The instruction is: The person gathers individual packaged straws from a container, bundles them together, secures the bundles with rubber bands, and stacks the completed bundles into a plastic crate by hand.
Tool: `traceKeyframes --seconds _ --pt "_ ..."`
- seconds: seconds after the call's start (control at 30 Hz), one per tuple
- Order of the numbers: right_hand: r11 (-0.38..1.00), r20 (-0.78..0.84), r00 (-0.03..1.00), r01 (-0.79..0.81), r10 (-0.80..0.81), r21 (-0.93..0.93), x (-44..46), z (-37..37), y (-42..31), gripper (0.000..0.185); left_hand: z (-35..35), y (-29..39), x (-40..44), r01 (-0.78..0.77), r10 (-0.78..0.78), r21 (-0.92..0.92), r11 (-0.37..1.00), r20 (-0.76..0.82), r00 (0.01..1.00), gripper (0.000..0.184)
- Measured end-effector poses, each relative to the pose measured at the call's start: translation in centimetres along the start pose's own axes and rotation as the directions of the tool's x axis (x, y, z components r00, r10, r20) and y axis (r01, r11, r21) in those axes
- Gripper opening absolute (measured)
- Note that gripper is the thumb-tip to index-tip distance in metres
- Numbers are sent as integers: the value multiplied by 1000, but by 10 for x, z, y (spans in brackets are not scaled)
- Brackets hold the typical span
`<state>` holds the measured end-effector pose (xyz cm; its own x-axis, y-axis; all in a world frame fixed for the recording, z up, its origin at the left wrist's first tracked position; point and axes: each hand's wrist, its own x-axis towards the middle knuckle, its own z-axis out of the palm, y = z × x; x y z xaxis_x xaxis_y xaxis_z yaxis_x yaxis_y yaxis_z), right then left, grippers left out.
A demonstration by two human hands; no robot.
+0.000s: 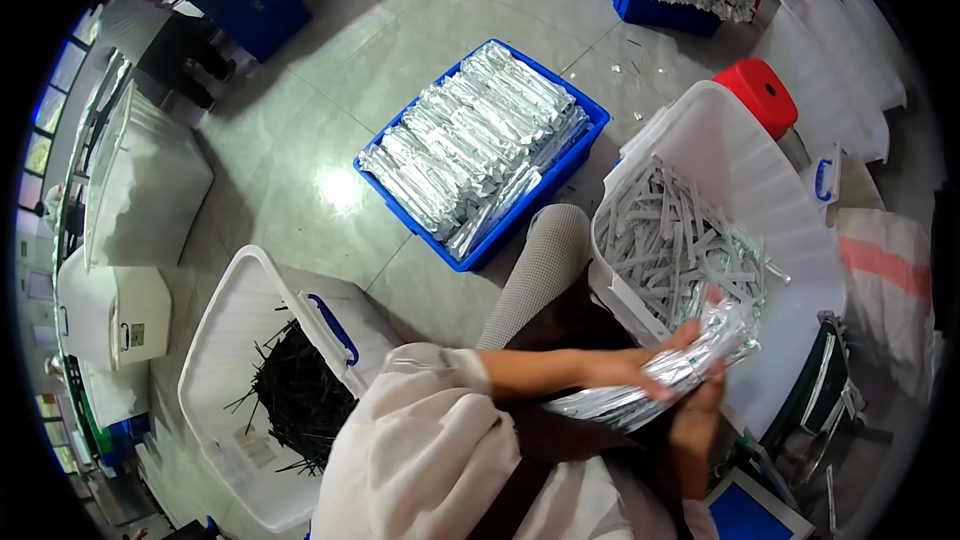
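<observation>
Over the rim of a white bin [790, 190] on my right, both hands hold a bundle of long silver foil packets [610, 407]. My left hand [635, 368] lies across the top of the bundle, its fingers wrapped round it. My right hand [700, 402] grips the bundle from the near side, with some of its fingers hidden. The bundle slants from my lap up toward the bin. Inside that bin lie many loose pale strips [665, 230] and some shiny foil pieces near the bundle's far end.
Before my knee, a blue crate [465, 262] holds rows of foil packets. A white bin [225, 325] on my left contains thin black strips [300, 390]. Farther off are another foil-filled crate [655, 15], a red stool [757, 98] and a bending person [150, 30].
</observation>
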<state>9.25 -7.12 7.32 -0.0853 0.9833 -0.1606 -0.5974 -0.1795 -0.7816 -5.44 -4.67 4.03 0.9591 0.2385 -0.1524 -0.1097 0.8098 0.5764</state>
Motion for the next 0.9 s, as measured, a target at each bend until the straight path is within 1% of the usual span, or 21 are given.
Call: traceKeyframes --seconds 0.07,0.13,0.17,0.2,0.23,0.27,0.33,0.37,0.4,0.47,0.5,0.53,0.57,0.6,0.67,0.7,0.73,0.77,0.8,0.83,0.9 --pt "988 -35 999 -9 14 152 -13 -2 34 70 -13 -38 -34 -84 81 59 995 61 995 62" --pt "967 -75 993 -68 89 247 -11 0 47 64 -11 -46 -54 -158 187 225 961 -111 976 60" --pt "979 -102 984 -131 148 157 -7 1 51 65 -18 -39 -51 27 -12 189 982 -80 997 61" --pt "978 -134 970 -197 204 62 3 12 48 65 -28 -39 -47 -42 109 381 924 -155 982 59" --pt "972 -160 967 -217 200 -95 12 19 44 70 -30 -22 -47 -109 269 473 874 -285 920 58" --pt "988 -176 983 -72 47 -136 19 18 52 62 -34 -1 -49 -154 427 569 808 -384 819 56" --pt "971 -173 984 -75 36 -227 29 14 53 49 -63 42 -60 -91 556 667 739 -528 641 62" --pt "944 -121 991 -97 61 -316 29 13 43 39 -89 64 -67 105 603 769 631 -571 556 65" --pt "939 -127 988 -121 84 -323 29 4 44 36 -118 84 -73 311 659 809 499 -587 469 68" --pt "886 -157 984 -147 86 -440 26 -11 52 32 -163 123 -73 705 610 579 410 -748 260 65" --pt "891 -166 983 -140 75 -432 28 -16 56 32 -188 132 -66 744 654 563 359 -721 230 72" --pt "880 -209 969 -212 132 -426 30 -18 61 30 -221 134 -60 781 694 542 310 -691 205 78" --pt "863 -257 946 -290 195 -414 30 -20 66 28 -267 124 -55 779 753 585 225 -612 242 82" --pt "867 -278 940 -300 197 -399 32 -19 70 28 -306 110 -50 830 815 557 22 -491 308 79" --pt "782 -332 913 -382 237 -493 39 -21 78 26 -373 75 -45 860 787 450 -239 -430 444 75" --pt "742 -315 928 -352 199 -571 38 -26 84 23 -384 69 -41 849 788 457 -265 -405 464 74" --pt "733 -342 917 -376 206 -567 39 -30 83 23 -388 66 -38 839 787 465 -284 -386 481 72" --pt "696 -327 923 -370 202 -615 38 -32 84 21 -396 68 -41 838 747 462 -291 -438 500 72" --pt "662 -308 930 -360 199 -658 38 -32 86 20 -407 72 -48 808 747 464 -363 -374 550 72" --pt "626 -364 898 -435 248 -647 43 -25 77 19 -408 77 -51 800 732 462 -382 -376 568 69" --pt "650 -371 889 -451 267 -612 45 -29 78 18 -408 78 -48 808 733 442 -390 -382 563 67"
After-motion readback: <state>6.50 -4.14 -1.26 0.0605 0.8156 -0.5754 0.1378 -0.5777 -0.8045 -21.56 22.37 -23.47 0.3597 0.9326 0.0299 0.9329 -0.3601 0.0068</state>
